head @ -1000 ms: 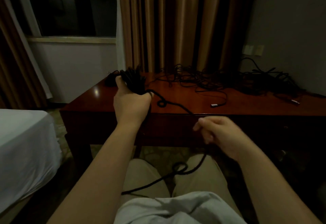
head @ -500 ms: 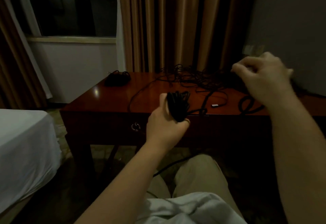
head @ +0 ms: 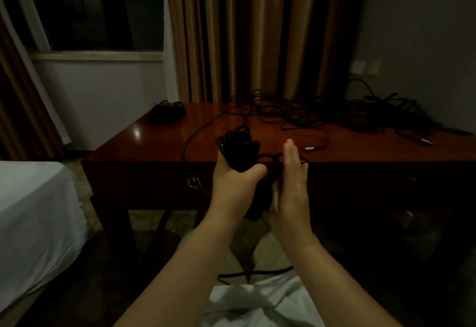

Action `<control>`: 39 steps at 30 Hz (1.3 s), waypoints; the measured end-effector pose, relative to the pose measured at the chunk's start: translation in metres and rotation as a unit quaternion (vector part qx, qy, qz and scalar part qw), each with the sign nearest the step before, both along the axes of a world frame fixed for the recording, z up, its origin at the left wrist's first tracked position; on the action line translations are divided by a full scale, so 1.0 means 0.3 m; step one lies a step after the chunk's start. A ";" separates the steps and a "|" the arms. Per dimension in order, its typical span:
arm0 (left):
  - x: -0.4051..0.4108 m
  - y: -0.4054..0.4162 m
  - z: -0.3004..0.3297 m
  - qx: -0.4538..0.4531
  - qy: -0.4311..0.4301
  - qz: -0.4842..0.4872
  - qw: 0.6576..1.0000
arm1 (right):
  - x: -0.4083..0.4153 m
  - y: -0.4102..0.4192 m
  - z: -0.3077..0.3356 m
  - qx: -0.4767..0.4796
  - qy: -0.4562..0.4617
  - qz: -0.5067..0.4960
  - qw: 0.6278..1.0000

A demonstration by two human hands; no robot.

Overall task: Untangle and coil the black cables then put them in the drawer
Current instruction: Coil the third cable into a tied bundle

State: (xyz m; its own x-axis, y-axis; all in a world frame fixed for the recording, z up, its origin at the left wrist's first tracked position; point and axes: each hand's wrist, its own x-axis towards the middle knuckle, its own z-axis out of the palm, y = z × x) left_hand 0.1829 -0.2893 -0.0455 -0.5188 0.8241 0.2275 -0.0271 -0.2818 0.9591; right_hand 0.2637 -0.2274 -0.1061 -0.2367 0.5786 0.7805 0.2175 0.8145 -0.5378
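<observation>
The half-wound black cable bundle (head: 238,150) is gripped upright by the left hand (head: 233,187) at the dark wooden desk (head: 159,146)'s front edge, with the straight-fingered right hand (head: 289,192) pressed flat against its right side.

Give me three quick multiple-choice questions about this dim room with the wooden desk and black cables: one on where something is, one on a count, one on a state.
1. Where does the small finished bundle of black cable lie?
A. on the desk's far left corner
B. on the white bed
C. on the floor

2. How many hands touch the black cable coil held up before the dark reddish wooden desk?
A. none
B. one
C. two

3. How is the drawer with the round metal pull?
A. pulled fully out
B. shut
C. taken off the desk

Answers:
1 A, the bundle sits by the desk's far left edge.
2 C, the left hand grips the coil and the right hand lies flat against its side.
3 B, the drawer front sits flush with the desk's face.
</observation>
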 end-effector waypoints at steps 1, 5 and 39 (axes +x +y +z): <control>-0.001 -0.003 0.002 -0.001 -0.019 -0.001 1.000 | 0.004 -0.013 0.002 -0.022 -0.011 0.048 0.999; -0.012 -0.004 -0.007 -0.030 -0.067 -0.007 0.997 | 0.035 -0.028 0.042 -0.096 0.000 0.180 0.979; -0.205 0.012 -0.005 0.005 0.308 0.114 0.945 | 0.185 0.030 0.178 -0.292 -0.281 0.050 0.913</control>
